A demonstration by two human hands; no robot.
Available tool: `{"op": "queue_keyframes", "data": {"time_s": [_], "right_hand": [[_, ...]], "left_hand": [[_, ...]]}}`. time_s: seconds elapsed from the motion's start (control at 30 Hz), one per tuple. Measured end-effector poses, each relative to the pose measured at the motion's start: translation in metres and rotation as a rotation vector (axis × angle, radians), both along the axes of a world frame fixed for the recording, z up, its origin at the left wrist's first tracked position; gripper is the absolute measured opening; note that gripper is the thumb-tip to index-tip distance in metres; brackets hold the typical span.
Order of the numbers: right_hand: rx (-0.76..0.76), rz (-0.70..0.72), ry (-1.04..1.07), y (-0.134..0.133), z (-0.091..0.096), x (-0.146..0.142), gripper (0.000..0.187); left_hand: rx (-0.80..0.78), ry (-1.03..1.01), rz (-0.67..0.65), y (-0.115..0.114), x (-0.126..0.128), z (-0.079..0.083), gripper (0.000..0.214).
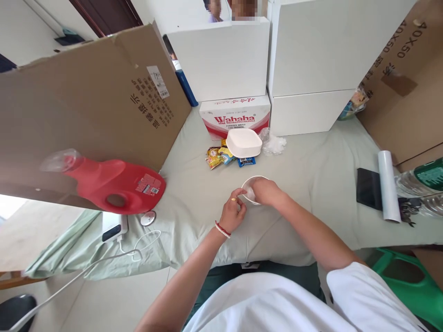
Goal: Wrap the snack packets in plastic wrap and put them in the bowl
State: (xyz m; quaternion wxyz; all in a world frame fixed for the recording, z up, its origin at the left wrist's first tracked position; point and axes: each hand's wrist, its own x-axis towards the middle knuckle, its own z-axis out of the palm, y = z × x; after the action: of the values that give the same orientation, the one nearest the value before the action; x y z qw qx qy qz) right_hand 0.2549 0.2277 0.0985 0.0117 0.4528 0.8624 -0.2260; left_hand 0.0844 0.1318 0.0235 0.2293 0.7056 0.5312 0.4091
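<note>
White-sleeved arms (pixel 311 235) out over pale green tablecloth (pixel 194 184): left hand (pixel 232 213) pinches the rim of the small round white bowl (pixel 246 183), right hand (pixel 265 190) buried inside, grip hidden. Midway, I'd judge; colourful snack packets (pixel 221 157) untouched.

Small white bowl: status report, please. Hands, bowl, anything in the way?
Left hand at rim of small white bowl, grip unclear. Right hand reaching into it. Bowl upright on green cloth. Snack packets, square dish beyond, apart.
</note>
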Motion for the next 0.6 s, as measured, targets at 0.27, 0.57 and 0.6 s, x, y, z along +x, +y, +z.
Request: {"op": "queue_keyframes", "data": {"time_s": [0.27,0.57,0.6], "right_hand": [[-0.052,-0.249,0.725,-0.008,0.014,0.066,0.047],[0.333,-0.849,0.517,0.186,-0.003,0.066,0.071],[0.232,-0.816,0.447,0.198,-0.008,0.061,0.077]], "left_hand": [[0.058,-0.143,-0.07,-0.001,-0.001,-0.002,0.048],[0.194,-0.007,-0.161,0.002,0.003,0.015,0.024],[0.198,0.006,-0.17,0.0,0.002,0.018,0.023]]}}
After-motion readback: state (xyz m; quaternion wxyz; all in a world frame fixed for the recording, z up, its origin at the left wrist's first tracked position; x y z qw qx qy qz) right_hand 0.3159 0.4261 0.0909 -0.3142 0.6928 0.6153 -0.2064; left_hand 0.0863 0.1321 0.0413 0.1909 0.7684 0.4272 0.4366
